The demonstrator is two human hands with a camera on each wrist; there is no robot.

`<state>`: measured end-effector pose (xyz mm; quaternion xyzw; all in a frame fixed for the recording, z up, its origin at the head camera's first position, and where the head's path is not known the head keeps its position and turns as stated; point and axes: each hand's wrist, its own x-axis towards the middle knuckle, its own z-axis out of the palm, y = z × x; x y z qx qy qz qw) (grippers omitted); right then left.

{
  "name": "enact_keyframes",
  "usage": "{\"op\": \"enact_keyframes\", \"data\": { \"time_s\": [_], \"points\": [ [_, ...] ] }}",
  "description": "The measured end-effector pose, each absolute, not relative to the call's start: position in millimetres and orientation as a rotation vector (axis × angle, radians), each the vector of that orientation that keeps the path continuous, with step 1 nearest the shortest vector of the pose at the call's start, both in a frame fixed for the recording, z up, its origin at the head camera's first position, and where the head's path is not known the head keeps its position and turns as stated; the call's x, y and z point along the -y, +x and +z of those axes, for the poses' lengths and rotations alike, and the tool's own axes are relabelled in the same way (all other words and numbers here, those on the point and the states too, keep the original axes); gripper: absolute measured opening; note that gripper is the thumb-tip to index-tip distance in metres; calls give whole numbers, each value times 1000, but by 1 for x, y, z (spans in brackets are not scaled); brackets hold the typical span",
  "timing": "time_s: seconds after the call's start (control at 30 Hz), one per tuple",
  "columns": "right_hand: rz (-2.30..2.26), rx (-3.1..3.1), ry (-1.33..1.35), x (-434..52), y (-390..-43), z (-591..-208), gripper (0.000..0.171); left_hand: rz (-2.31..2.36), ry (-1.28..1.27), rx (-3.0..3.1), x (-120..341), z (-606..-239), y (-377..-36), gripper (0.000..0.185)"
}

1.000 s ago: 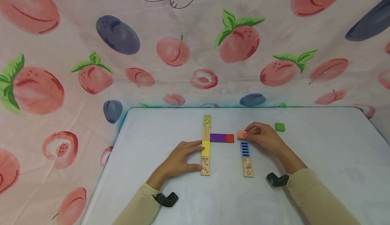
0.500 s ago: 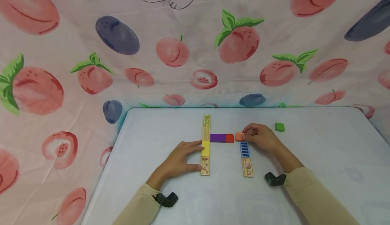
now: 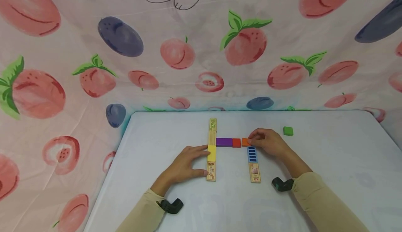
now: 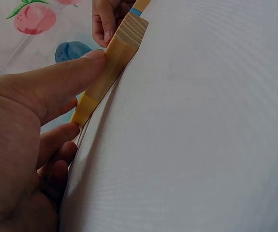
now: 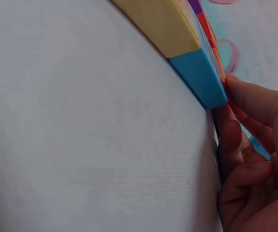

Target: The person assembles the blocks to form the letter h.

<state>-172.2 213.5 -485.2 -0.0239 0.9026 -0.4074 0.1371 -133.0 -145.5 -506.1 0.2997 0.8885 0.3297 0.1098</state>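
Observation:
My right hand [image 3: 267, 140] pinches a small orange block [image 3: 245, 142] at the far end of a blue block [image 3: 252, 154], which has a pictured wooden block [image 3: 255, 172] in line below it. A narrow gap separates the orange block from a red block [image 3: 236, 142]. That red block adjoins a purple block [image 3: 224, 142]. My left hand [image 3: 185, 163] lies beside a long column of blocks, thumb at a wooden printed block [image 3: 211, 171] and fingertips against a yellow block [image 3: 211, 152]. Above these stand a striped pale block [image 3: 212, 137] and a green-printed one [image 3: 213, 124].
A lone green block [image 3: 288, 131] lies on the white table [image 3: 339, 162], beyond my right hand. Fruit-patterned cloth [image 3: 194, 26] hangs behind the table's far edge. Each wrist carries a dark camera mount, such as the left one [image 3: 172, 206].
My right hand has moved slightly left and toward me with the orange block, bringing it to the blue block's end and nearer the red block. My left hand has stayed in place.

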Motion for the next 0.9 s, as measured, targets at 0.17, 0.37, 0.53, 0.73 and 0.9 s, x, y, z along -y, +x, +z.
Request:
{"op": "enact_keyframes", "data": {
  "time_s": [0.17,0.37,0.53,0.73,0.9],
  "points": [
    [-1204,-2559,-70,-218,-174,-487,24,970,876,-2613,145,-506,-133,66],
    [-1211,-2507,-13,-222,-178,-487,29,977,885,-2613,146,-507,-133,66],
    [-1196,-2516,-19,-223,-179,-488,25,978,892,-2617,146,-506,-133,66],
    [-1197,-2524,-40,-223,-180,-490,24,974,892,-2618,146,-506,-133,66],
    [-1187,-2532,-49,-223,-179,-489,24,974,889,-2615,145,-505,-133,66]
  ]
}}
